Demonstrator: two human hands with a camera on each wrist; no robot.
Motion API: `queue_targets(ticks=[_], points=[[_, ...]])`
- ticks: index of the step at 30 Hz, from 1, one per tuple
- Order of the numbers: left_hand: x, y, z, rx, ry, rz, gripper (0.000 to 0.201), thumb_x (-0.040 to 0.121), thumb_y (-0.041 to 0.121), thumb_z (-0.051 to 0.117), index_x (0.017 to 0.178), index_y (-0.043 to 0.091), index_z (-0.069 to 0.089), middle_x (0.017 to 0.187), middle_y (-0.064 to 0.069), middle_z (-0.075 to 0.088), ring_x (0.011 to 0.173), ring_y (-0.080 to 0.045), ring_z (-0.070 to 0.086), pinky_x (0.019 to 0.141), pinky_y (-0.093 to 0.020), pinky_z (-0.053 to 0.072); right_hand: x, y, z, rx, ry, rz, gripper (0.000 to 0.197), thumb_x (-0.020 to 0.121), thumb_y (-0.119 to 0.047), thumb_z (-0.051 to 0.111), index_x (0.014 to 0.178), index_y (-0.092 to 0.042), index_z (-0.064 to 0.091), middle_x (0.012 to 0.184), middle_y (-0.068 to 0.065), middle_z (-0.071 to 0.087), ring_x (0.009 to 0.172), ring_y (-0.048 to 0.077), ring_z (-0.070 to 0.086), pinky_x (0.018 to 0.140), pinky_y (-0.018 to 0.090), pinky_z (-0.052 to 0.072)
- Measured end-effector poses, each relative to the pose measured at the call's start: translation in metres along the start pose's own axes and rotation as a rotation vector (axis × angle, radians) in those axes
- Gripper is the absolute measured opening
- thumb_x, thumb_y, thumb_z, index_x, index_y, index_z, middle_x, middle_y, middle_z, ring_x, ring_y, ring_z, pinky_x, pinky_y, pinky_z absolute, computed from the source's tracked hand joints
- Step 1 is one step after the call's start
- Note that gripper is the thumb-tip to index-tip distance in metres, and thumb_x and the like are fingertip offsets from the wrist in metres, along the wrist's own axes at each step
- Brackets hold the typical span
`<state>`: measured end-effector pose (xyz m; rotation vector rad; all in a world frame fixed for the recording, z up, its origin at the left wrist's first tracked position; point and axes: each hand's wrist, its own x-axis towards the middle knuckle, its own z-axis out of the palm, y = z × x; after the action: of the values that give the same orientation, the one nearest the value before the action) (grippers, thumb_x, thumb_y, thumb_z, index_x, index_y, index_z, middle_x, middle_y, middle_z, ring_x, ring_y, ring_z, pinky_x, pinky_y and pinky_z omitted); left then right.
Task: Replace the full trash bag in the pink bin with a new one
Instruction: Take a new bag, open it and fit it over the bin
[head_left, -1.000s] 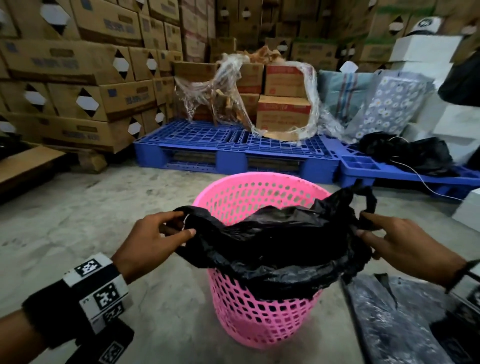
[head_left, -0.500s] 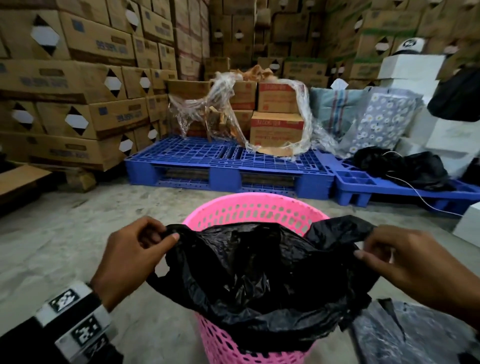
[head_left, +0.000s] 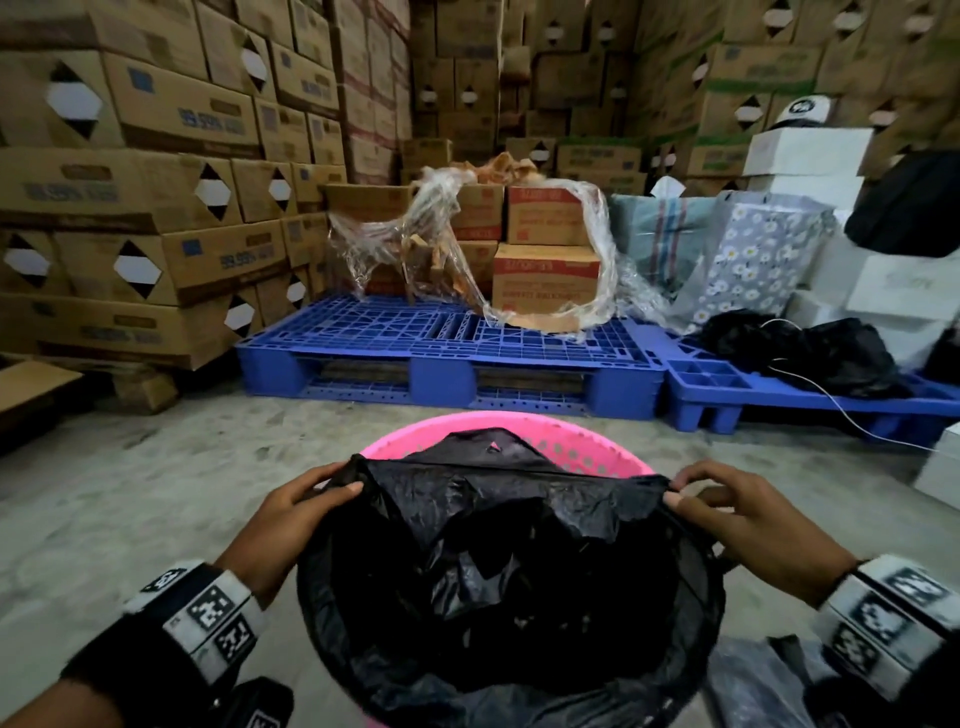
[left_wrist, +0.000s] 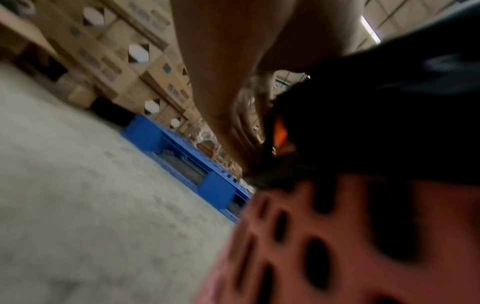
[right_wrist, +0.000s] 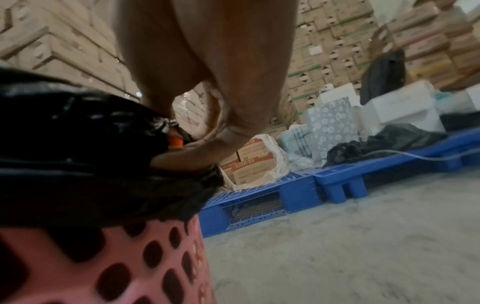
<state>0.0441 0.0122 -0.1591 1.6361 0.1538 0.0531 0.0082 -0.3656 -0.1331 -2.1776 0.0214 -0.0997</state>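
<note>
A pink perforated bin (head_left: 582, 447) stands on the concrete floor in front of me, its wall close in both wrist views (left_wrist: 363, 246) (right_wrist: 124, 265). A black trash bag (head_left: 498, 561) lies over its mouth and near rim, its edge stretched between my hands. My left hand (head_left: 332, 486) pinches the bag's left edge, seen blurred from the wrist (left_wrist: 249, 144). My right hand (head_left: 675, 493) pinches the right edge (right_wrist: 182, 144). Another black bag (head_left: 753, 686) lies on the floor at the bottom right, partly hidden by my right wrist.
Blue plastic pallets (head_left: 447, 358) lie just beyond the bin, carrying cardboard boxes in loose clear wrap (head_left: 545, 270). Stacked cartons (head_left: 156, 208) wall the left and back. White boxes (head_left: 904, 291), a floral bag (head_left: 753, 260) and black bags (head_left: 810, 353) crowd the right.
My head has come closer over the bin. Both hands have pulled the bag's edge up and wider, so the bag's mouth now spreads over the near rim.
</note>
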Motion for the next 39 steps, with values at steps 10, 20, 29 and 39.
queue_targets(ticks=[10,20,29,39], points=[[-0.047,0.011,-0.02,0.346,0.085,0.035,0.051,0.077,0.034,0.065,0.123,0.02,0.052,0.098,-0.005,0.068,0.09,-0.018,0.064,0.079,-0.037,0.051,-0.007,-0.011,0.002,0.166,0.04,0.194,0.013,0.088,-0.003,0.06,0.098,-0.001,0.054,0.073,0.021,0.061,0.053,0.027,0.055,0.049,0.031,0.044],[-0.038,0.025,0.006,0.241,-0.119,0.015,0.039,0.085,-0.005,0.054,0.123,0.006,0.051,0.091,-0.026,0.069,0.078,-0.03,0.066,0.062,-0.021,0.059,-0.084,-0.029,-0.026,0.116,-0.181,0.38,0.02,0.088,-0.013,0.061,0.081,0.003,0.051,0.051,0.025,0.065,0.037,0.03,0.062,0.036,0.027,0.052],[-0.079,0.065,0.026,0.821,-0.571,0.605,0.047,0.071,0.058,0.062,0.112,0.034,0.064,0.118,0.026,0.055,0.113,0.018,0.042,0.087,0.005,0.028,-0.064,-0.033,-0.013,-0.433,-0.189,-0.29,0.021,0.08,-0.008,0.066,0.083,-0.029,0.064,0.069,-0.013,0.063,0.065,0.004,0.06,0.059,0.011,0.045],[-0.053,0.04,-0.014,1.458,-0.569,0.922,0.028,0.064,0.048,0.071,0.091,0.041,0.068,0.114,0.016,0.068,0.122,-0.017,0.047,0.096,-0.036,0.038,-0.069,-0.029,-0.004,-0.71,-0.267,-0.705,0.023,0.085,-0.023,0.06,0.106,-0.024,0.068,0.104,-0.002,0.07,0.096,0.016,0.062,0.082,0.034,0.053]])
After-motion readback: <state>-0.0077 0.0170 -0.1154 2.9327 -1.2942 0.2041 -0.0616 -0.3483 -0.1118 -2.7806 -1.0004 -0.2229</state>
